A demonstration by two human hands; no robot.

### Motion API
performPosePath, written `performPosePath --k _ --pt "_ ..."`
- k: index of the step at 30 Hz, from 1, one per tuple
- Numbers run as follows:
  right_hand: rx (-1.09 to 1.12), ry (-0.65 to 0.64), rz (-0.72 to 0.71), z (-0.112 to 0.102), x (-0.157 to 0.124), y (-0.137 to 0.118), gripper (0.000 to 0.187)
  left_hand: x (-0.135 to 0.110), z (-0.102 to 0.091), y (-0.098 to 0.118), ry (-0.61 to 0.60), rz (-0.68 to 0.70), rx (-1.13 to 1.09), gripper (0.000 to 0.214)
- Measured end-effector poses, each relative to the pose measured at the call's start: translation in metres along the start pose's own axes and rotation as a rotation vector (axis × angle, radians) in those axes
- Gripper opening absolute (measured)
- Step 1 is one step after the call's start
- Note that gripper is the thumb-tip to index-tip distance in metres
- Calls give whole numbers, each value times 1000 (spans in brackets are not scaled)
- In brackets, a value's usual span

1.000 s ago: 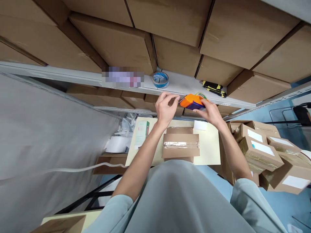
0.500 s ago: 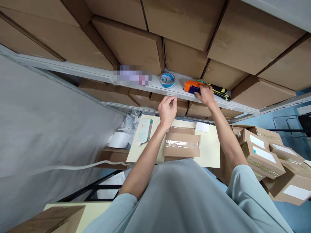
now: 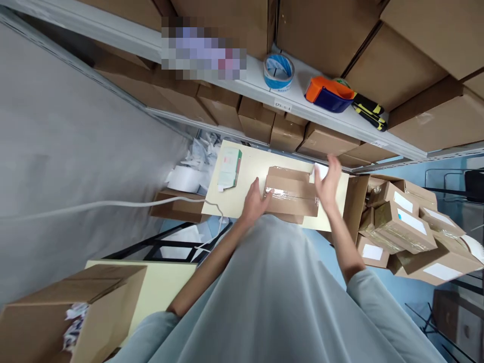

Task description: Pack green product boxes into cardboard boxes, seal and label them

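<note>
A small cardboard box (image 3: 292, 201) with clear tape across its top lies on the pale yellow tabletop (image 3: 249, 164). At its left edge is my left hand (image 3: 255, 204), fingers apart, the thumb side close to the tape; I cannot tell if it touches. My right hand (image 3: 328, 182) is open and raised by the box's right end, over a white paper slip (image 3: 319, 171). On the shelf above rests an orange and dark blue tape dispenser (image 3: 329, 96), with no hand on it. A roll of blue tape (image 3: 279, 73) sits to its left.
A green and white carton (image 3: 229, 169) lies on the table's left. Black and yellow cutters (image 3: 369, 113) are on the shelf (image 3: 302, 101). Labelled parcels (image 3: 408, 222) are piled at right. A white cable (image 3: 151, 203) crosses at left, above an open carton (image 3: 109, 307).
My right hand has let go of the tape dispenser and come down to the box's right end. My left hand has dropped to its left edge. The view has tilted downward.
</note>
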State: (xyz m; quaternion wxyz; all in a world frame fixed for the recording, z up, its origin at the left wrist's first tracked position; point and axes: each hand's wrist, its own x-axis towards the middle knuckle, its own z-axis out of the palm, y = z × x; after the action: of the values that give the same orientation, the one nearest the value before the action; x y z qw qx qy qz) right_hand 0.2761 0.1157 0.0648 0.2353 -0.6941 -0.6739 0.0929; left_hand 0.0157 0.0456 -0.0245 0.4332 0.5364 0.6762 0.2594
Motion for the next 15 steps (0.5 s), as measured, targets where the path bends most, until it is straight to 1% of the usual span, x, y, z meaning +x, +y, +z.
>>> performPosePath --k 2,3,5,6,8,10,11,13,15 --pt "-10 -121 71 29 -58 -8 81 -8 20 -1 -45 4 -3 105" --pt "-51 -182 120 42 -81 -10 85 -8 29 0 -53 16 6 114" --pt "-131 -242 238 63 -112 -11 95 -3 42 3 -48 -6 40 127" --pt "-159 -242 299 70 -121 -8 99 1 45 3 -56 -51 54 132" --pt "-171 -207 410 76 -130 3 107 9 45 0 -99 -175 53 135" --pt "-128 -172 507 75 -132 16 112 16 41 -5 -147 -259 27 128" --pt "-91 -169 555 74 -130 22 113 18 39 -8 -158 -264 11 120" --pt "-7 -185 668 69 -126 32 109 19 35 -11 -150 -220 -18 102" --pt "74 -228 773 62 -120 38 96 17 32 -11 -144 -172 -36 84"
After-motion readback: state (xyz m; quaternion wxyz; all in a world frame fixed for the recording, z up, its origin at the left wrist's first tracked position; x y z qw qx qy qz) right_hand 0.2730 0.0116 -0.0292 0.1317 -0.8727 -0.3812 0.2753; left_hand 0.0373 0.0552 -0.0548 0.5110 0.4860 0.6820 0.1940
